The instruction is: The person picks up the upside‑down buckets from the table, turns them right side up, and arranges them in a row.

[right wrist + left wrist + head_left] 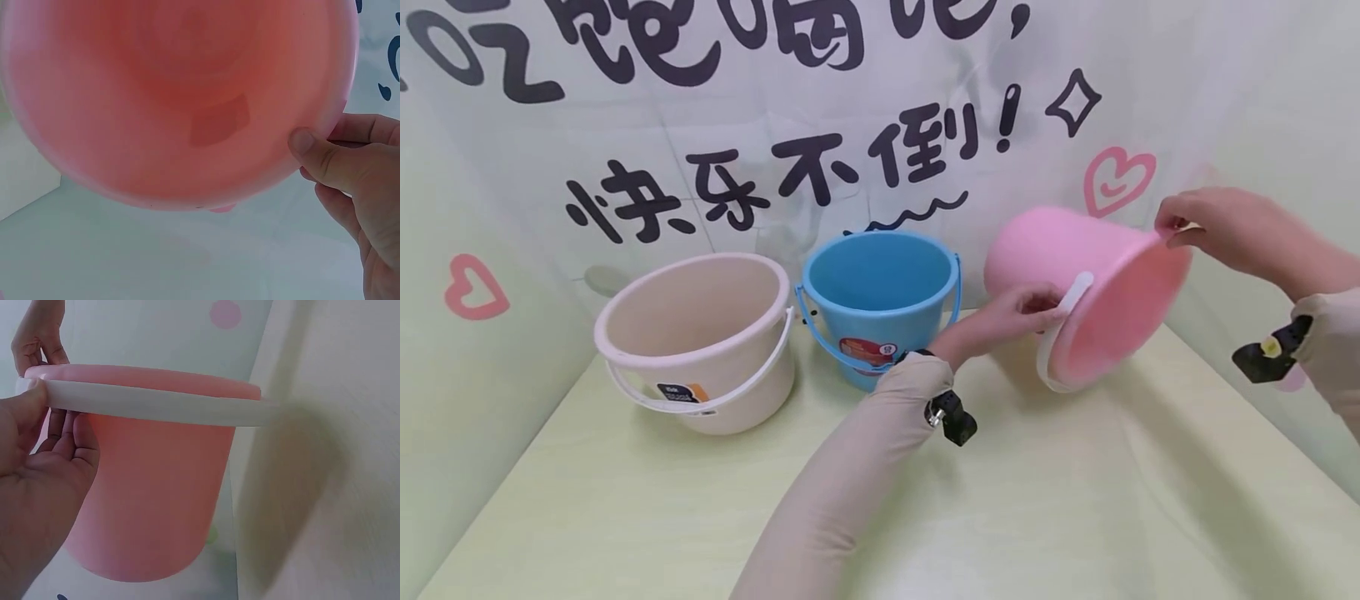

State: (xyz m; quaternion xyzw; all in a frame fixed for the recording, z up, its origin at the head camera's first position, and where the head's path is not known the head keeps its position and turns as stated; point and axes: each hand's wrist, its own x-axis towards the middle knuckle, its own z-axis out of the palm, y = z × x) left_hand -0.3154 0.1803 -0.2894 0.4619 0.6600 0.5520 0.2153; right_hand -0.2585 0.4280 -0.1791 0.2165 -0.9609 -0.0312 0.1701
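Note:
A pink bucket (1052, 250) is tipped on its side at the right, its mouth facing me and to the right. Its pale handle (162, 406) lies along the rim in the left wrist view. My left hand (1000, 321) pinches this handle between thumb and fingers. At the upper rim, my right hand (1225, 229) grips the edge; the right wrist view shows the thumb (304, 142) inside the bucket and the other fingers outside. The bucket casts a shadow, and its underside appears lifted off the table. No contents show inside it.
A blue bucket (917, 325) stands upright at the back middle, close beside my left forearm. Left of it is a cream bucket (752, 379) with its handle lowered. Both are on a pale table (625, 517), before a white cloth (865, 92) with black lettering.

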